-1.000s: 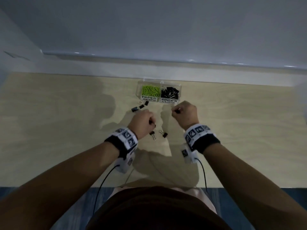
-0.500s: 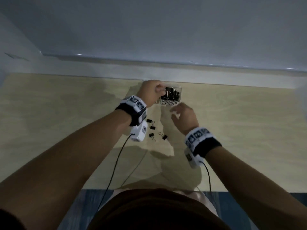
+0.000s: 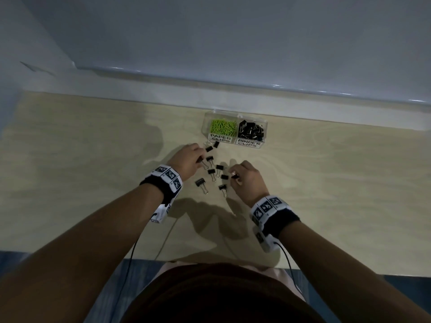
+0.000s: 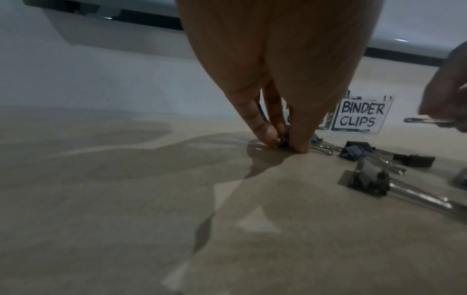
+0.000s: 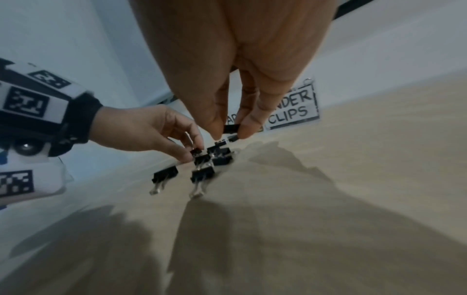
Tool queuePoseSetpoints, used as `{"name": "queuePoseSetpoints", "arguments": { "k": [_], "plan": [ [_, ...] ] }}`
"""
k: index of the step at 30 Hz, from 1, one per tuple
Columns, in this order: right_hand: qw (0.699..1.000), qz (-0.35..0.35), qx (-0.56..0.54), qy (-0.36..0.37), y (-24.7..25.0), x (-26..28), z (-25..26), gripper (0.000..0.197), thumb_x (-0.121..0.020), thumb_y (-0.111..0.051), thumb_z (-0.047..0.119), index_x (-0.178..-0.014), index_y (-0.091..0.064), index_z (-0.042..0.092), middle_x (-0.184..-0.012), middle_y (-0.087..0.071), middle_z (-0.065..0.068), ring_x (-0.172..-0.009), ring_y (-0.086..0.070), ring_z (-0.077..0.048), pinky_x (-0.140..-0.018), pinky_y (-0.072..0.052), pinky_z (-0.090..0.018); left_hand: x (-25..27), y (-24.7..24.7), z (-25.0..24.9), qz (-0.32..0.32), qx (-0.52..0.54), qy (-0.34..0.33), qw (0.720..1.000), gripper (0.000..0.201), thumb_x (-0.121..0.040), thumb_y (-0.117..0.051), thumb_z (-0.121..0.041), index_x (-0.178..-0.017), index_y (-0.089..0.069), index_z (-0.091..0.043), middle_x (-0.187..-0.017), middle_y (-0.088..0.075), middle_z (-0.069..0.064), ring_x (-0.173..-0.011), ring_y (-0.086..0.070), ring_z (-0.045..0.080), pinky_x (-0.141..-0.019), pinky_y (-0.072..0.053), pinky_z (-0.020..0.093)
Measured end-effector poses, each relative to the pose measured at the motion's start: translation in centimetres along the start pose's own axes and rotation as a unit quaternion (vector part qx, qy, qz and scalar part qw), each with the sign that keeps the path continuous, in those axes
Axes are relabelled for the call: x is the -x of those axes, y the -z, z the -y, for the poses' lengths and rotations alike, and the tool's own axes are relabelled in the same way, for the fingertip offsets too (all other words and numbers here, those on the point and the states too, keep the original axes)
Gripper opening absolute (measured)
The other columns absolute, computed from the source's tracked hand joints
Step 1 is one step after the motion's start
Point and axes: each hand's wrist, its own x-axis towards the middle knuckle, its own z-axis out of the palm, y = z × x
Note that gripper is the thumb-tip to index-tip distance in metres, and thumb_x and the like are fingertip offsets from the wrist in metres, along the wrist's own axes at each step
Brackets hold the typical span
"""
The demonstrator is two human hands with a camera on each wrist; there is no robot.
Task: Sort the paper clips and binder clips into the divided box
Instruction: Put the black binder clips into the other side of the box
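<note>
Binder clip (image 5: 231, 128) pinched between right hand (image 5: 227, 59) fingertips, above table (image 5: 353, 179).

Divided box (image 3: 234, 113) at table (image 3: 326, 183) rear edge; paper clips (image 3: 222, 126) in left compartment, binder clips (image 3: 251, 130) right; loose binder clips (image 3: 211, 172) on table before box.

Light wood-grain table (image 3: 93, 173). Clear divided box (image 3: 264, 124) sits on it beyond the fingertips, labels facing the person. Loose black binder clips (image 3: 211, 171) scattered on the tabletop between both hands' fingers; two more just past the left fingertips toward the box, two lie nearer the person than the fingers. Hand shadows fall across the surface.
</note>
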Motion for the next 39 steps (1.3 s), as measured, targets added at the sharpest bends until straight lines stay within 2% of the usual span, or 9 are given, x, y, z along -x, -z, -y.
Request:
{"name": "queuePoseSetpoints", "arguments": {
  "k": [3,6,10,17,24,29,33,36,39],
  "plan": [
    [1.0,0.018,0.008,0.014,-0.6,-0.7,1.7,0.027,-0.079,-0.059,0.006,-0.104,-0.066,0.01,-0.1,-0.053,-0.014,-0.081,-0.057,-0.034,-0.075,-0.052,-0.04,-0.3,0.6,-0.5,-0.013,0.017,-0.009,1.0,0.022,-0.087,-0.056,-0.01,-0.108,-0.057,-0.007,-0.11,-0.055,0.011,-0.099,-0.054,0.026,-0.085,-0.043,0.033],
    [0.994,0.079,0.077,-0.004,-1.3,-0.9,2.7,0.032,-0.082,-0.054,0.009,-0.112,-0.062,0.013,-0.11,-0.046,-0.016,-0.094,-0.05,-0.035,-0.083,-0.05,-0.043,-1.3,1.2,-1.4,-0.018,0.025,-0.025,0.999,0.036,-0.087,-0.052,-0.004,-0.123,-0.051,-0.008,-0.119,-0.051,0.012,-0.101,-0.054,0.027,-0.085,-0.043,0.032],
    [0.987,0.103,0.124,-0.02,-1.7,-0.8,2.4,0.034,-0.087,-0.05,0.007,-0.12,-0.059,0.012,-0.118,-0.045,-0.016,-0.104,-0.046,-0.034,-0.09,-0.047,-0.041,-2.1,1.0,-1.7,0.018,-0.002,-0.035,0.999,0.059,-0.086,-0.051,0.003,-0.139,-0.04,-0.02,-0.138,-0.039,0.007,-0.119,-0.041,0.025,-0.1,-0.043,0.037],
    [0.988,0.086,0.115,-0.053,-1.2,0.4,0.8,0.024,-0.087,-0.054,0.009,-0.108,-0.063,0.009,-0.115,-0.049,-0.013,-0.103,-0.049,-0.031,-0.09,-0.048,-0.039,-0.1,0.7,-0.6,0.084,-0.047,-0.076,0.992,0.054,-0.09,-0.054,-0.017,-0.142,-0.036,-0.016,-0.144,-0.033,-0.001,-0.125,-0.034,0.022,-0.107,-0.03,0.03],
    [0.993,0.057,0.079,-0.058,-0.9,1.2,0.5,0.019,-0.089,-0.051,0.01,-0.096,-0.067,0.005,-0.102,-0.056,-0.014,-0.091,-0.055,-0.031,-0.082,-0.049,-0.037,1.1,0.2,-0.6,0.054,-0.053,-0.067,0.995,0.041,-0.086,-0.059,-0.018,-0.126,-0.051,-0.007,-0.125,-0.049,0.006,-0.108,-0.051,0.024,-0.091,-0.04,0.031],
    [0.998,0.009,0.019,-0.061,-0.7,1.5,-0.5,0.009,-0.078,-0.061,0.006,-0.074,-0.07,0.006,-0.082,-0.06,-0.011,-0.072,-0.058,-0.028,-0.065,-0.049,-0.031,1.7,-0.1,-0.5,0.044,-0.068,-0.04,0.996,0.035,-0.081,-0.06,-0.025,-0.112,-0.054,-0.01,-0.112,-0.049,0.007,-0.089,-0.056,0.026,-0.073,-0.046,0.034],
    [0.996,-0.053,0.014,-0.064,1.1,0.7,-1.0,0.013,-0.074,-0.063,0.005,-0.062,-0.066,0.006,-0.069,-0.06,-0.009,-0.062,-0.056,-0.024,-0.058,-0.045,-0.025,2.1,-0.4,-0.5,0.035,-0.05,0.004,0.998,0.028,-0.08,-0.061,-0.025,-0.102,-0.061,-0.008,-0.107,-0.047,0.009,-0.077,-0.057,0.028,-0.071,-0.049,0.034],
    [0.991,-0.119,0.001,-0.061,3.9,-1.6,-1.0,0.012,-0.078,-0.066,0.007,-0.067,-0.069,0.007,-0.07,-0.058,-0.001,-0.062,-0.054,-0.014,-0.058,-0.029,-0.001,2.0,-0.2,-0.9,0.041,-0.015,0.042,0.998,0.024,-0.078,-0.062,-0.024,-0.095,-0.064,-0.007,-0.105,-0.048,0.009,-0.081,-0.058,0.028,-0.076,-0.049,0.034],
    [0.984,-0.169,-0.016,-0.049,6.6,-4.6,-0.8,0.007,-0.082,-0.065,0.008,-0.078,-0.07,0.008,-0.08,-0.058,0.001,-0.069,-0.055,-0.011,-0.065,-0.039,-0.007,1.8,0.4,-1.6,0.036,0.021,0.073,0.996,0.019,-0.076,-0.067,-0.023,-0.088,-0.068,-0.009,-0.098,-0.051,0.007,-0.086,-0.056,0.024,-0.077,-0.044,0.029]
  ]
}}
